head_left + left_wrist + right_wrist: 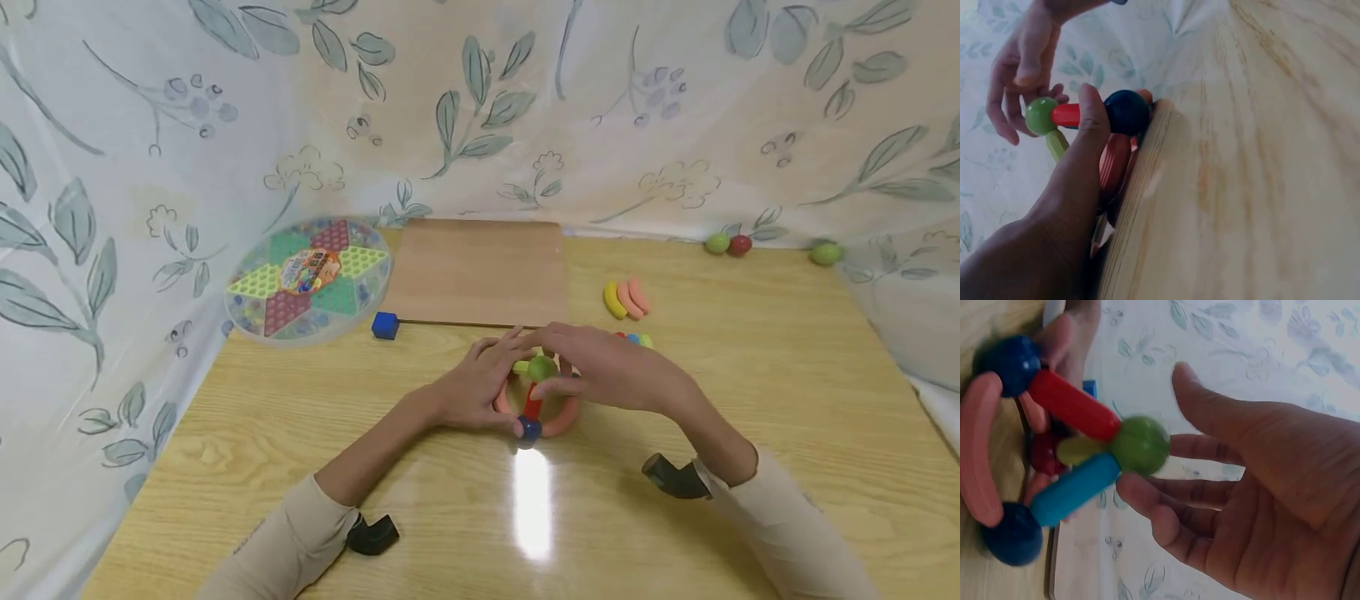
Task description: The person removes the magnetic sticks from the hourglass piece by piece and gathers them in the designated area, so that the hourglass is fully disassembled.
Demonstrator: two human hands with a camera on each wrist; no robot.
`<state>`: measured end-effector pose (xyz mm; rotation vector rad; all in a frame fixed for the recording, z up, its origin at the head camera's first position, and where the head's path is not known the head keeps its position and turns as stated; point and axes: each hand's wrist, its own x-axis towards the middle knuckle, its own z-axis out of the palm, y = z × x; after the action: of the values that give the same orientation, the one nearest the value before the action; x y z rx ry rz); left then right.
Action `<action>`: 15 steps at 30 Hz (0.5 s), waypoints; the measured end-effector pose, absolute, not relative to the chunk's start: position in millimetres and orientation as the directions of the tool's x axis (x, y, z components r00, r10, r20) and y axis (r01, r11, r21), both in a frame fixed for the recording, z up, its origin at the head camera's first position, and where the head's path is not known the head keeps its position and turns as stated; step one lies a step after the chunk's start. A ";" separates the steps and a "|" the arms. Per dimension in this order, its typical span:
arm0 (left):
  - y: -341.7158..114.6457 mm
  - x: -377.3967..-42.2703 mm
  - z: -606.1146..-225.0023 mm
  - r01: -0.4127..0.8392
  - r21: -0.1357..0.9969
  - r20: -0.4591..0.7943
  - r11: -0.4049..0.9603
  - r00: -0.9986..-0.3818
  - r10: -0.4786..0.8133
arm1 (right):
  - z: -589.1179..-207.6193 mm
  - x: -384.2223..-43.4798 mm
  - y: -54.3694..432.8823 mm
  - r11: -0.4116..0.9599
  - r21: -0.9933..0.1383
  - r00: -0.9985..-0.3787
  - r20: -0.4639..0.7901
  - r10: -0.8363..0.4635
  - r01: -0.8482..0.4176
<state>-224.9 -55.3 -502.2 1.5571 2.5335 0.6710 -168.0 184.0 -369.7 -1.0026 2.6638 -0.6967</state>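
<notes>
A ball-and-rod toy frame stands on the table before me. Its base is a ring of salmon curved rods [979, 450] joined by balls, among them a dark blue ball [528, 431] and a dark red ball [1046, 453]. Red [532, 402], light blue [1075, 489] and yellow-green rods slope up to a green ball [542, 368] on top. My left hand [476, 387] holds the ring from the left, thumb at the dark blue ball and fingers round the far side. Beside the green ball, my right hand [611, 367] has its thumb spread away and a fingertip right at the ball.
Behind the frame lies a flat brown board [480, 271], with a blue cube [386, 326] at its near left corner. A round star-patterned game board [360, 292] leans at left. Yellow and salmon curved rods [628, 298] lie at right; green and red balls [740, 245] sit farther back.
</notes>
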 end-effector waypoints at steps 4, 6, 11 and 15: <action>-57.2 -223.8 -500.8 0.825 0.412 0.121 0.387 -0.471 0.874 | -375.8 -164.0 174.4 0.676 -0.380 -0.732 0.002 -0.682 -0.631; -57.2 -224.3 -499.0 0.831 0.399 0.126 0.388 -0.468 0.875 | -378.5 -164.6 171.7 0.684 -0.329 -0.729 0.022 -0.684 -0.651; -55.8 -226.4 -498.1 0.833 0.385 0.119 0.397 -0.471 0.874 | -381.4 -167.6 169.9 0.689 -0.302 -0.729 0.031 -0.684 -0.659; -54.9 -227.6 -498.6 0.830 0.381 0.099 0.408 -0.475 0.874 | -381.3 -168.2 169.6 0.681 -0.317 -0.723 0.022 -0.691 -0.660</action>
<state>-227.6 -54.9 -498.6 1.5422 2.5370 0.5831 -168.2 169.6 -381.3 -1.1234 2.7882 -0.4663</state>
